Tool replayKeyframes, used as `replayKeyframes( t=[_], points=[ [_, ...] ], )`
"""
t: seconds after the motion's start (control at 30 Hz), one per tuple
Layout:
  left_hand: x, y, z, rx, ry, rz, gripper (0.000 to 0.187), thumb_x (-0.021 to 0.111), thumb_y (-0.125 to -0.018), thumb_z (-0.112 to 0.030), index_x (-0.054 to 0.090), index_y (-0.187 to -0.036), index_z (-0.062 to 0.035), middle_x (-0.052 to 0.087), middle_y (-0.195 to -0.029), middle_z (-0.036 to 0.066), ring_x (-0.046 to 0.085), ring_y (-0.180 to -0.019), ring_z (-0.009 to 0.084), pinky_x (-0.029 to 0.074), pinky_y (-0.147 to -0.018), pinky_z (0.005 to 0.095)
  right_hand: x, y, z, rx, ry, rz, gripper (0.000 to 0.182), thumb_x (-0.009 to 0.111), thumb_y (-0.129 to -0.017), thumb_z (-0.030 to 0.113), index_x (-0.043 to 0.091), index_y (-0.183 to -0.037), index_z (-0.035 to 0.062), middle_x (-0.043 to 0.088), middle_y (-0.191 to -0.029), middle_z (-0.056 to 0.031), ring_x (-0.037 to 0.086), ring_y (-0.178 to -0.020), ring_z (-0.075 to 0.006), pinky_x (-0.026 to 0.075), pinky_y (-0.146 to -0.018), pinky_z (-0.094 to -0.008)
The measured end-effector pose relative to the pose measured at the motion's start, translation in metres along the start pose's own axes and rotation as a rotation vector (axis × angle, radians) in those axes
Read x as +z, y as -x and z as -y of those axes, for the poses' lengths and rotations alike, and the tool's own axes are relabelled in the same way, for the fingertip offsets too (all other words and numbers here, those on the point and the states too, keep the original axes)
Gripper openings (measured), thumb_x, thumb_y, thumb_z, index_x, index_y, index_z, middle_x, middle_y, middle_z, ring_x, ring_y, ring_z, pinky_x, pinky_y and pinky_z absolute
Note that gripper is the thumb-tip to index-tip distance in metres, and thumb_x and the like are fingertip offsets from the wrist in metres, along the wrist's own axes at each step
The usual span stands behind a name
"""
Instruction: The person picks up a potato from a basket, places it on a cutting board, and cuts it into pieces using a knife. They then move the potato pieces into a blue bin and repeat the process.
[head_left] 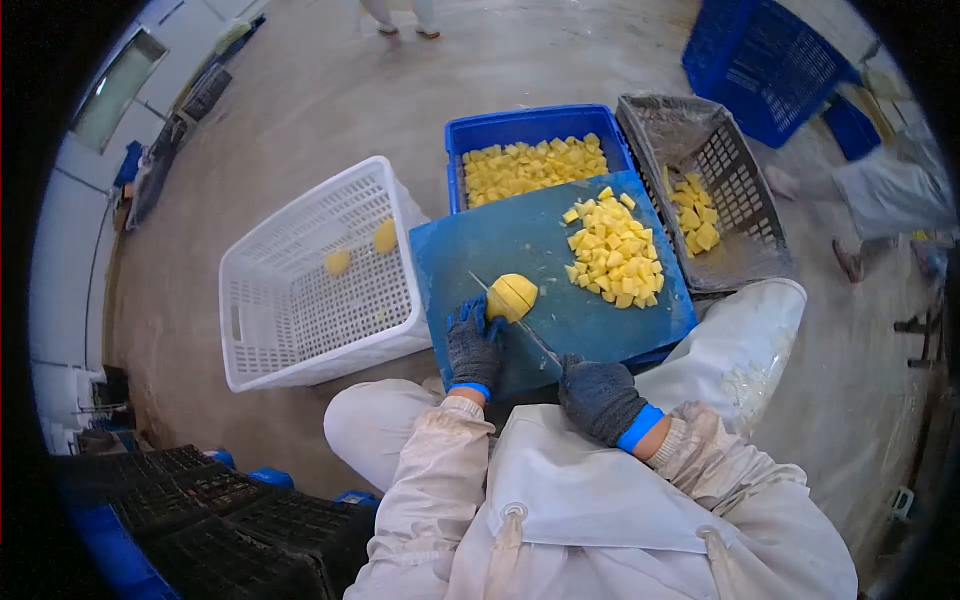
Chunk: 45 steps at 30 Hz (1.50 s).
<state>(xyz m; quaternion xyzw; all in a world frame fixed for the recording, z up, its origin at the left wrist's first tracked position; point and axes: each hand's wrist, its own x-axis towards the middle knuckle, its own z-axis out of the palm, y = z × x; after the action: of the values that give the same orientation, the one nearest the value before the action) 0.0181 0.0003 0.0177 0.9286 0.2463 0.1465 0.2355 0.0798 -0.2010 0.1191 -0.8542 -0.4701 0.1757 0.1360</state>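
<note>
A peeled yellow potato [513,296] with cut lines across it lies on the blue cutting board [470,240]. My left hand [474,348], in a dark glove, is at the potato's lower left with its fingers bent; whether it grips the potato is not clear. My right hand [600,398], also gloved, is closed around the handle of a knife [540,345], whose blade runs up and left along the potato. A pile of yellow cubes [615,250] rests on the board's right part.
Left of the board stands a white basket [235,335] holding two potatoes. Behind it, a blue crate [455,135] holds many cubes. A lined grey basket [765,255] with pieces stands right. Black crates [220,530] are at lower left; another person's legs [890,200] at right.
</note>
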Motion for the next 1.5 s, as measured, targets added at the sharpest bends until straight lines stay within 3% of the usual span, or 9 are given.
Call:
replayKeyframes(
  t=[0.27,0.47,0.57,0.73,0.87,0.93,1.17,1.23,1.5],
  points=[
    [0.005,0.001,0.007,0.044,-0.091,-0.010,0.045,0.059,-0.081,-0.027,0.052,-0.116,-0.0005,0.054,-0.111,0.018,0.050,-0.103,0.0337,0.035,-0.092,0.0428,-0.003,-0.001,0.000,0.037,-0.007,0.074,0.030,0.049,-0.078,0.017,0.058,-0.095,-0.0060,0.062,-0.064,-0.0163,0.062,-0.055,-0.0297,0.047,-0.047,-0.0418],
    [0.003,0.002,0.004,0.024,-0.057,-0.012,0.045,0.059,-0.082,-0.027,0.051,-0.117,-0.0003,0.054,-0.112,0.018,0.050,-0.104,0.0336,0.035,-0.093,0.0424,0.005,0.001,-0.004,0.001,-0.059,-0.026,0.032,0.049,-0.079,0.017,0.057,-0.098,-0.0066,0.061,-0.062,-0.0154,0.060,-0.052,-0.0301,0.046,-0.047,-0.0427],
    [0.007,0.002,0.007,0.059,-0.062,-0.043,0.046,0.059,-0.081,-0.028,0.052,-0.117,-0.0011,0.054,-0.113,0.017,0.050,-0.104,0.0336,0.035,-0.094,0.0425,-0.002,-0.001,-0.003,0.044,-0.071,0.058,0.033,0.048,-0.081,0.019,0.057,-0.099,-0.0069,0.061,-0.062,-0.0154,0.060,-0.052,-0.0306,0.046,-0.047,-0.0427],
    [0.007,0.004,0.007,0.032,-0.049,-0.069,0.045,0.059,-0.080,-0.028,0.052,-0.117,-0.0025,0.054,-0.113,0.017,0.050,-0.105,0.0338,0.034,-0.094,0.0427,0.001,0.004,-0.006,0.031,-0.126,-0.098,0.028,0.050,-0.082,0.020,0.057,-0.095,-0.0043,0.059,-0.061,-0.0167,0.059,-0.052,-0.0334,0.046,-0.049,-0.0434],
    [0.010,0.003,0.011,0.037,-0.020,-0.053,0.044,0.059,-0.080,-0.028,0.053,-0.115,-0.0024,0.055,-0.112,0.018,0.050,-0.105,0.0341,0.034,-0.094,0.0429,-0.003,0.001,-0.004,0.076,-0.152,-0.069,0.027,0.052,-0.082,0.020,0.057,-0.094,-0.0036,0.059,-0.061,-0.0176,0.059,-0.053,-0.0339,0.046,-0.050,-0.0448],
    [0.009,0.002,0.010,0.036,-0.009,-0.058,0.044,0.059,-0.080,-0.028,0.053,-0.116,-0.0022,0.055,-0.112,0.018,0.050,-0.105,0.0342,0.034,-0.094,0.0429,-0.003,0.001,-0.005,0.075,-0.123,-0.015,0.034,0.049,-0.080,0.020,0.058,-0.102,-0.0044,0.063,-0.066,-0.0176,0.063,-0.058,-0.0311,0.048,-0.053,-0.0432],
    [0.008,0.003,0.009,0.022,-0.008,-0.050,0.046,0.060,-0.080,-0.028,0.052,-0.117,-0.0019,0.055,-0.112,0.018,0.049,-0.106,0.0344,0.034,-0.094,0.0433,-0.006,-0.001,-0.002,0.099,-0.096,0.045,0.031,0.049,-0.079,0.019,0.059,-0.097,-0.0042,0.063,-0.066,-0.0181,0.062,-0.058,-0.0318,0.048,-0.053,-0.0432],
    [0.009,0.004,0.009,0.028,-0.026,-0.057,0.046,0.060,-0.080,-0.027,0.052,-0.117,-0.0022,0.054,-0.113,0.018,0.049,-0.106,0.0343,0.034,-0.094,0.0433,-0.003,0.000,-0.001,0.044,-0.107,-0.027,0.026,0.050,-0.081,0.020,0.056,-0.091,-0.0027,0.059,-0.060,-0.0172,0.059,-0.054,-0.0341,0.046,-0.051,-0.0454],
    [0.005,0.003,0.007,0.029,-0.058,-0.020,0.046,0.060,-0.081,-0.026,0.051,-0.120,-0.0026,0.053,-0.115,0.018,0.049,-0.107,0.0331,0.035,-0.095,0.0430,0.006,0.003,-0.003,0.025,-0.055,-0.027,0.028,0.048,-0.082,0.019,0.058,-0.094,-0.0047,0.060,-0.060,-0.0164,0.059,-0.052,-0.0320,0.045,-0.047,-0.0443]
  ],
)
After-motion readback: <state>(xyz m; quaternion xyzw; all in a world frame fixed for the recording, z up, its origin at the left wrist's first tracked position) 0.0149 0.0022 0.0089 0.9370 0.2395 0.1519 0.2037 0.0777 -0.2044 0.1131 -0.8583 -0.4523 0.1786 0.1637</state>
